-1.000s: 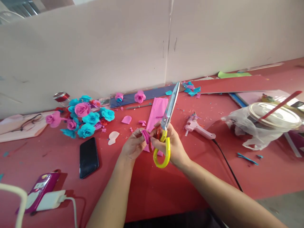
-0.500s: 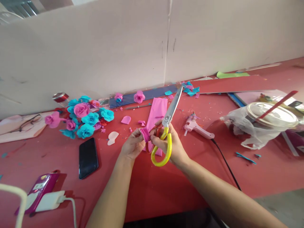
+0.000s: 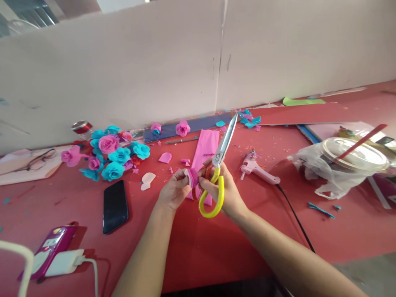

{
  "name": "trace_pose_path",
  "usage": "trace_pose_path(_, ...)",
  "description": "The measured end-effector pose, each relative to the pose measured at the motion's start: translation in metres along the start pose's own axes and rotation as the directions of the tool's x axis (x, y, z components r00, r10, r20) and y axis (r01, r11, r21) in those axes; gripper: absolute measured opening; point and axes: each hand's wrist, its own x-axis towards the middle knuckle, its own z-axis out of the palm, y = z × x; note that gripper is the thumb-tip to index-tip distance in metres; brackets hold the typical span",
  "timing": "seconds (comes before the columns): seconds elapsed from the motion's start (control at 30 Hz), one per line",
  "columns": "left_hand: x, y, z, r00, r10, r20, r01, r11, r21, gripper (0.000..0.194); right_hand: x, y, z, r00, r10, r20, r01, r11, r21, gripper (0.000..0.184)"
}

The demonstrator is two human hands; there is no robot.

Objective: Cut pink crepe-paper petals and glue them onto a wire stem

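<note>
While the left hand (image 3: 173, 192) pinches a pink piece (image 3: 193, 178) above the red table (image 3: 193, 247), the right hand (image 3: 228, 189) – fingertips close to that piece – holds scissors (image 3: 219, 159) pointing away, with a pink strip (image 3: 206, 143) lying beneath and beyond, glue gun (image 3: 261, 172) rightward, flowers (image 3: 109, 144) leftward, wall (image 3: 139, 70) behind.

Folded pink piece (image 3: 193, 177): partly covered by left hand (image 3: 175, 190); layers too fine to count
Scissors' red handle (image 3: 208, 171): largely hidden by right hand (image 3: 228, 187) and yellow handle (image 3: 221, 196)
Long pink strip (image 3: 206, 142): partly covered by both hands
Black cord (image 3: 295, 216): lost behind right forearm (image 3: 278, 245)
Tub (image 3: 355, 152): partly out of sight in plastic bag (image 3: 337, 179)
White cable (image 3: 95, 268): cut off at bottom edge
</note>
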Motion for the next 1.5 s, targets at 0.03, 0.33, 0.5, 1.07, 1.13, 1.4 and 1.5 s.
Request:
trace_pose_path(0.03, 0.000, 0.000, 0.000, 1.000, 0.003, -0.002, -0.003, 1.000, -0.005, 0.019, 0.000, 0.000, 0.000, 1.000, 0.001, -0.013, -0.001, 1.000, -0.002, 0.033)
trace_pose_path(0.33, 0.000, 0.001, -0.001, 0.997, 0.009, -0.070, -0.008, 1.000, 0.007, 0.021, 0.002, 0.001, -0.001, 0.997, 0.026, -0.077, -0.026, 1.000, -0.007, 0.035)
trace_pose_path(0.5, -0.002, 0.002, 0.000, 0.999, 0.030, -0.025, -0.030, 0.999, 0.027, 0.016, 0.003, 0.002, -0.001, 0.997, 0.039, -0.071, -0.040, 0.999, -0.008, 0.033)
trace_pose_path(1.07, 0.000, 0.000, 0.002, 0.997, 0.064, -0.039, -0.061, 0.996, 0.066, 0.014, 0.005, -0.002, 0.000, 0.994, 0.020, -0.106, -0.019, 1.000, 0.009, 0.037)
trace_pose_path(1.13, -0.001, 0.000, 0.005, 0.994, 0.076, -0.076, -0.069, 0.994, 0.088, 0.017, 0.006, -0.002, 0.000, 0.992, 0.029, -0.119, -0.028, 1.000, 0.009, 0.040)
trace_pose_path(1.4, -0.005, 0.007, 0.009, 0.977, 0.202, -0.075, -0.188, 0.969, 0.163, 0.029, 0.007, 0.002, -0.001, 0.984, 0.109, -0.143, -0.100, 0.993, 0.069, 0.043)
trace_pose_path(1.5, -0.006, 0.008, 0.006, 0.978, 0.207, 0.023, -0.209, 0.973, 0.102, 0.032, 0.011, 0.004, -0.005, 0.975, 0.198, -0.101, -0.175, 0.965, 0.197, 0.043)
